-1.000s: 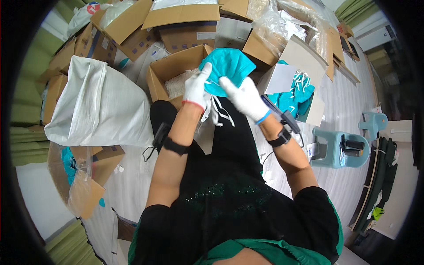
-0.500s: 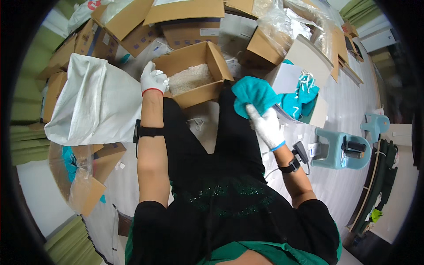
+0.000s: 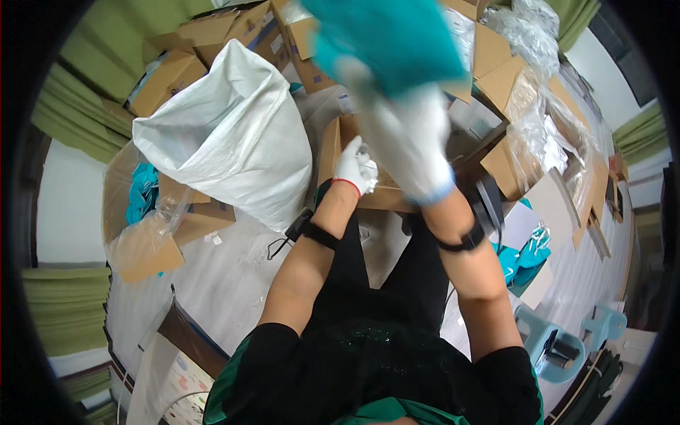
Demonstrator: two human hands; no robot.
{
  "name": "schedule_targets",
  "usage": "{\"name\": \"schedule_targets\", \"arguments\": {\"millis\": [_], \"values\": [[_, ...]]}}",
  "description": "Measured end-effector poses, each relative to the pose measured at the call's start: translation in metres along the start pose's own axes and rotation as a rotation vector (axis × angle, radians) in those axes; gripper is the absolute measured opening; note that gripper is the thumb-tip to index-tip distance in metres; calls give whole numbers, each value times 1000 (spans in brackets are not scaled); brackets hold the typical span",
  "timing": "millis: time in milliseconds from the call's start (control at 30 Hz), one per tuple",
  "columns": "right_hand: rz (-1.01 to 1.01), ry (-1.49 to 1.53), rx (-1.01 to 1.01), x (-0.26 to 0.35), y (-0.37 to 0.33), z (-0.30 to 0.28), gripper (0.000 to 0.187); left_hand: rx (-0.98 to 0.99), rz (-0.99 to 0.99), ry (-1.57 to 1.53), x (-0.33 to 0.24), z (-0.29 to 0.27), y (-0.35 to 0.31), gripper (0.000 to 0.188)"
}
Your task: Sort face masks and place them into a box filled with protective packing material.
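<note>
My right hand (image 3: 411, 138), in a white knitted glove with a blue cuff, is raised high and smeared by motion. It grips a soft teal cloth piece (image 3: 393, 46), which is blurred and partly cut off by the top edge. My left hand (image 3: 358, 168), in a white glove with a red cuff, has its fingers curled at the left side of a cardboard box (image 3: 328, 150) between my knees. White bits show at those fingers, too small to name. The right arm hides much of the box. A large white woven sack (image 3: 280, 159) stands open-mouthed to the left.
At the right, a box holds teal cloth pieces (image 3: 528, 258) with white cords. Several cartons (image 3: 170, 81) line the far side, some with clear plastic (image 3: 528, 32). A plastic-lined carton (image 3: 152, 258) sits at left. Light-blue stools (image 3: 549, 347) stand at lower right.
My right hand has swung up and left with the teal cloth piece, over the box. The view has turned right-to-left, so the sack and boxes appear shifted right. The left hand stays by the box.
</note>
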State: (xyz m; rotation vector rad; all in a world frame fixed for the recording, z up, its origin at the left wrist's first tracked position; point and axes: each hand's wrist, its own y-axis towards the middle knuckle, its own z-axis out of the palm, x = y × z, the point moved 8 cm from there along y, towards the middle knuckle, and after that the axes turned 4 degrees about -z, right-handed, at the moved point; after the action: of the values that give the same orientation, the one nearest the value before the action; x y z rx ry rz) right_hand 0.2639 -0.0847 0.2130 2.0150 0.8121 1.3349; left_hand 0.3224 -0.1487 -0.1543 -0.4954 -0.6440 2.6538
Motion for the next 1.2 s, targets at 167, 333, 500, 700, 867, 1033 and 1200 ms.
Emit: {"name": "schedule_targets", "arguments": {"millis": [167, 333, 500, 700, 867, 1033, 1200], "values": [[45, -82, 514, -19, 68, 105, 45, -48, 24, 68, 6, 21, -23, 26], [416, 270, 364, -144, -3, 60, 40, 382, -153, 12, -20, 91, -76, 25], [937, 1112, 285, -187, -154, 74, 51, 407, -219, -27, -23, 125, -77, 29], [1252, 1404, 131, -160, -216, 66, 58, 388, -20, 33, -45, 118, -63, 30], [1214, 1313, 33, -162, -217, 40, 42, 42, 211, 92, -48, 105, -65, 31], [1147, 1180, -175, -179, -221, 10, 27, 159, 232, 135, -45, 105, -61, 32], [1120, 1252, -295, -196, -232, -7, 26, 118, 185, 130, -31, 98, -59, 24]]}}
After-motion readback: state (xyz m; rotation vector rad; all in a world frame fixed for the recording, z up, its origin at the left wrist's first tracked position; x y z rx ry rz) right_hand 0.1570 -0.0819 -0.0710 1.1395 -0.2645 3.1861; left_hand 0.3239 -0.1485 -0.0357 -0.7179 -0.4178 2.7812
